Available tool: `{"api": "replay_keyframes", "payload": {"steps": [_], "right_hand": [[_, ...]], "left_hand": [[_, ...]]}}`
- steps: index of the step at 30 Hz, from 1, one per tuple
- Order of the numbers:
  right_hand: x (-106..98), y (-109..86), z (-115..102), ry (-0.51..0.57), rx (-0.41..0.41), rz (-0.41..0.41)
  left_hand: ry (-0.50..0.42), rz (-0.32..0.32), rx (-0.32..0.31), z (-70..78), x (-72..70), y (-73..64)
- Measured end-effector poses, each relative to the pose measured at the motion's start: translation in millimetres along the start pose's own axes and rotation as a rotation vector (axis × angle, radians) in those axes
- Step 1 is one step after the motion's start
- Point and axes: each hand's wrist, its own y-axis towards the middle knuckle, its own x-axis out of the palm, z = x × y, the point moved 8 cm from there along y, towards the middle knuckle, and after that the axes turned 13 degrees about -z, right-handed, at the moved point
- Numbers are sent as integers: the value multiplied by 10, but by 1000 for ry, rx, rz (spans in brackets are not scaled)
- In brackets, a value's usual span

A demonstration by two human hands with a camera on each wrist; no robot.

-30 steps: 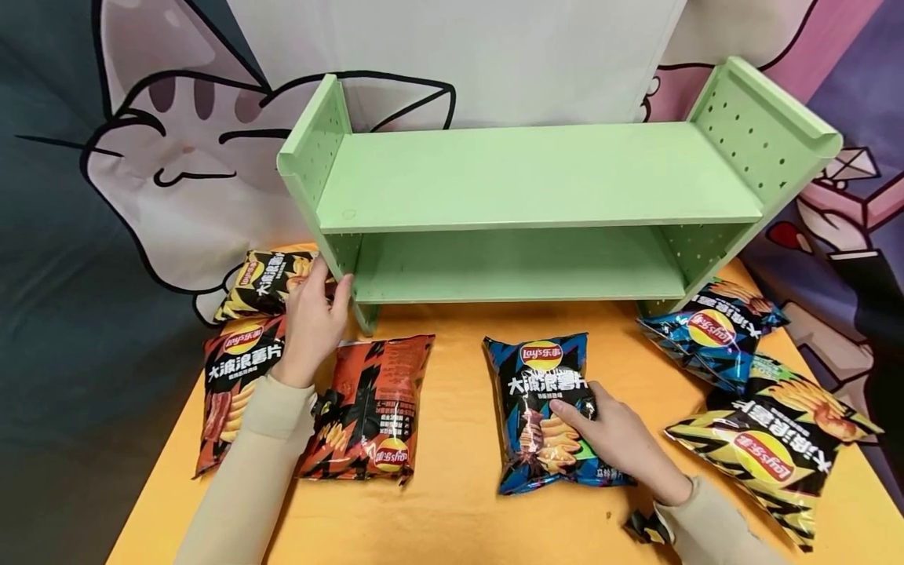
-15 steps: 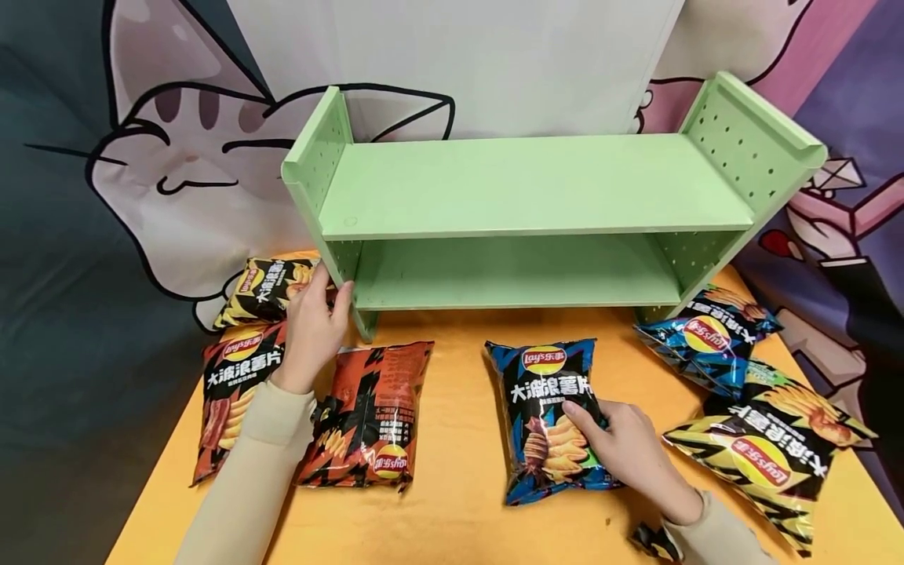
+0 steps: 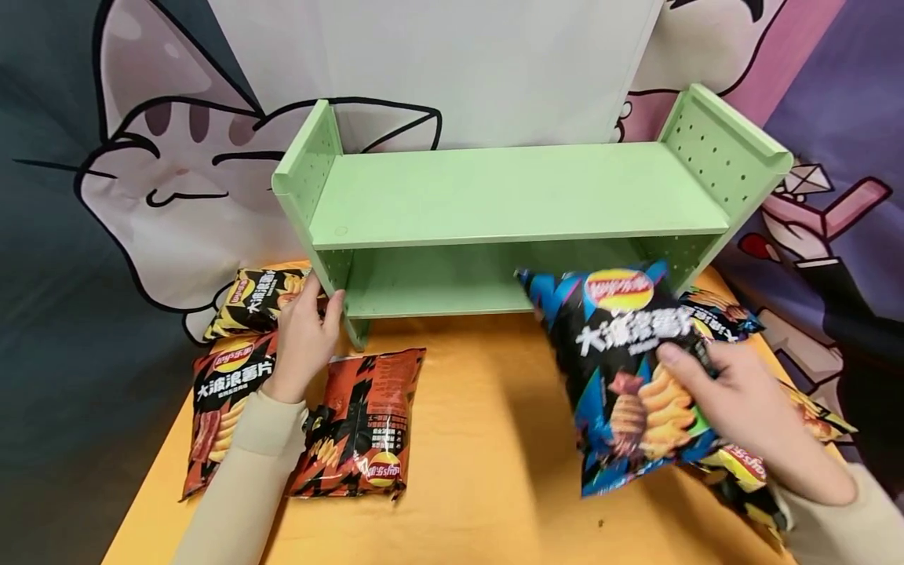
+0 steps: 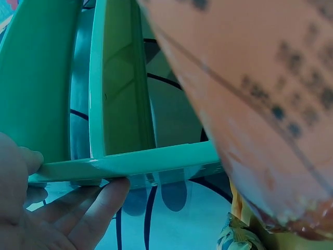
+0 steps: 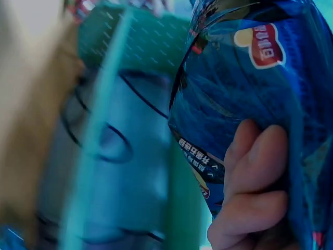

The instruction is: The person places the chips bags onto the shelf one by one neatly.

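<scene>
The blue chip bag [image 3: 600, 392] is no longer lying on the tabletop [image 3: 480, 439]; the right hand [image 3: 759, 416] is lifting it at the right centre of the frame, before the green shelf [image 3: 523, 192], so it is apparently being carried now. The thumb is pressing its front while the other fingers [image 5: 257, 161] are curling behind, gripping it. The left hand [image 3: 304, 337] is staying put, its fingers pinching the shelf's left side panel. The lifted bag is showing "大波浪薯片" in large white characters under a blurred red-and-yellow logo. At lower left, two red bags [image 3: 236, 384] [image 3: 374, 416] are bearing Lay's logos; at lower right, a yellow bag [image 3: 741, 471] is showing "Lay's", partly hidden.
</scene>
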Motion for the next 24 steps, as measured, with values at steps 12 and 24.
{"api": "replay_keyframes", "payload": {"steps": [12, 24], "right_hand": [[-1101, 1005, -421, -259, 115, 114], [-1130, 1813, -502, -516, 194, -17]], "left_hand": [[12, -1, -1, 2, -10, -17], [22, 9, 13, 10, -16, -13]]}}
